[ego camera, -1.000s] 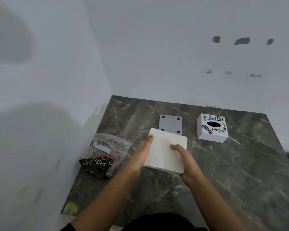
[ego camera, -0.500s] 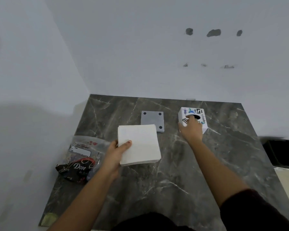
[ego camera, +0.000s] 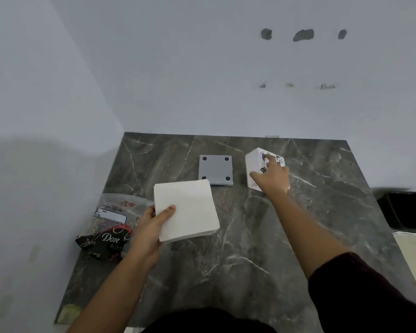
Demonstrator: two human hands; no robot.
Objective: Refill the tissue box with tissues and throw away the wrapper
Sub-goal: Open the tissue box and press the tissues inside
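My left hand (ego camera: 151, 224) grips a white stack of tissues (ego camera: 186, 212) by its near left corner, holding it just above the dark marble table (ego camera: 262, 248). My right hand (ego camera: 271, 179) grasps the white printed tissue box (ego camera: 253, 169) at the back right, with a finger at its top opening. The box is tilted up on its edge. An empty Dove wrapper (ego camera: 106, 227), clear and black, lies at the table's left edge beside my left wrist.
A grey square plate (ego camera: 216, 169) with dark round feet lies between the stack and the box. A black bin (ego camera: 408, 212) stands on the floor past the table's right edge. White walls close the left and back sides.
My right hand left the tissue stack, reached to the box and now tilts it up. My left hand alone holds the stack, shifted slightly left.
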